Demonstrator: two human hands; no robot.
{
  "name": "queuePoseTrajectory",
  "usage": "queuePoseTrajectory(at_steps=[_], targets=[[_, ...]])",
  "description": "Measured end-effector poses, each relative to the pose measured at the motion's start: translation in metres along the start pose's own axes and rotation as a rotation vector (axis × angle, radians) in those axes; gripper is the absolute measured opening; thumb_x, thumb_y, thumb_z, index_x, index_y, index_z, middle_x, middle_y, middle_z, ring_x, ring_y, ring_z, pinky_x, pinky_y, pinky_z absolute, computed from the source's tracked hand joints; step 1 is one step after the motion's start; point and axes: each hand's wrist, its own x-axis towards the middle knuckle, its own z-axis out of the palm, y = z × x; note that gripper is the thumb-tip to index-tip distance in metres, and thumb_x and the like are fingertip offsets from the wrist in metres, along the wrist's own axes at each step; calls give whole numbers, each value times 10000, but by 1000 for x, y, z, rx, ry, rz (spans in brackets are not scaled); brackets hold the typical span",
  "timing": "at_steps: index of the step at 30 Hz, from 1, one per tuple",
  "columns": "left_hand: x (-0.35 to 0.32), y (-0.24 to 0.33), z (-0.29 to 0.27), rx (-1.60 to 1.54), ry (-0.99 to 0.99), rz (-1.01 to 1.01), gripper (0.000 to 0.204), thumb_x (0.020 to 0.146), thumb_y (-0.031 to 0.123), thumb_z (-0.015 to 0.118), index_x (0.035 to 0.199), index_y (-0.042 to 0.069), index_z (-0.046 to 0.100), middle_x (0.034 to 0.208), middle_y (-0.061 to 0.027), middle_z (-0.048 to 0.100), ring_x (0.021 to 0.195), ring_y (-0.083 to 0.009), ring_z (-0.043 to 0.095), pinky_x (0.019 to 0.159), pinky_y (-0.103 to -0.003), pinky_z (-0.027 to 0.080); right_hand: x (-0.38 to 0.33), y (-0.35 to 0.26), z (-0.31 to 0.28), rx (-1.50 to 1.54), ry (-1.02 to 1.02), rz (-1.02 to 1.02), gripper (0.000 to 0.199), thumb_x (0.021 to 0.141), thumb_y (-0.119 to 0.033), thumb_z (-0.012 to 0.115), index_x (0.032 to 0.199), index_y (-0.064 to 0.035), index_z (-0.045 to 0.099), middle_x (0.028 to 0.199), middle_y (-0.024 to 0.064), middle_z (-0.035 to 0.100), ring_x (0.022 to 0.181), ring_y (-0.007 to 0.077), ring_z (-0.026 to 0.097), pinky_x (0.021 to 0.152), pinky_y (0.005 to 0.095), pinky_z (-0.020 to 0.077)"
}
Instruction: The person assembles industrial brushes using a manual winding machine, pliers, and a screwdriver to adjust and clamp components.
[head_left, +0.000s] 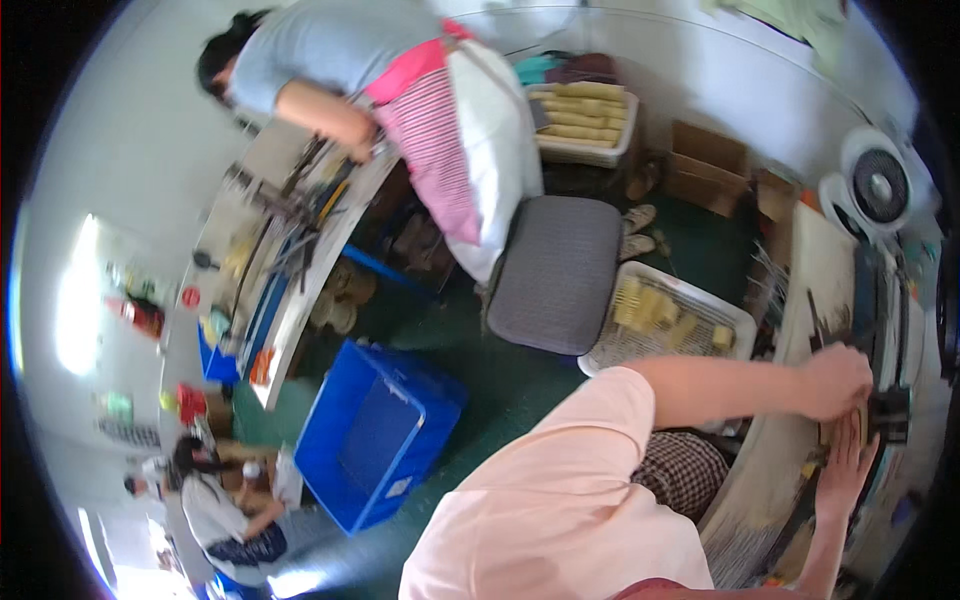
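At the right, over a worn workbench [757,500], both of my hands meet beside a dark metal block [889,416]. My left hand [838,381] is closed in a fist, and what it grips is hidden by the fingers. A thin dark rod [815,318] stands out just beyond that fist; whether it is held I cannot tell. Just below, my right hand [846,474] lies with its fingers stretched out flat, the tips close under the left fist. A small yellowish piece [809,468] is beside the right hand on the bench.
A white fan [879,185] stands at the bench's far end. Left of the bench are a white basket of yellow pieces [648,308], a grey padded seat [556,272] and a blue crate [375,437]. A person [330,60] leans over another bench; more people sit farther back.
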Motion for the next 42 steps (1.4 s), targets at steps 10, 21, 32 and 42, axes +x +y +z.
queuePoseTrajectory(at_steps=[10,21,32,42], targets=[[-11,-9,3,-97,108,-170,59,659,128,621,663,74,644,723,-109,624,752,-281,591,672,-394,449,19,3,2,-20,-63,-105,780,738,-241,550,1402,-83,174,1471,0,135,1357,134,103,1112,505,45],[-40,-7,-47,-274,475,-127,114,798,126,557,838,22,584,784,-135,574,791,-334,541,704,-402,427,21,4,4,-212,-61,-77,732,794,-282,507,1416,-146,145,1487,-22,49,1366,134,38,1115,498,51],[-156,-54,-122,-12,525,-400,137,825,76,496,953,33,517,866,-168,559,838,-356,541,720,-408,440,39,-4,-58,148,-537,82,739,786,-225,533,1411,-109,156,1487,20,65,1367,167,59,1111,498,44],[-265,-126,-46,87,-288,-753,434,744,77,550,1170,73,463,1097,-180,529,996,-347,525,842,-421,432,28,-11,-81,9,92,-241,798,651,-219,649,1333,0,299,1458,122,155,1363,247,85,1080,576,11]])
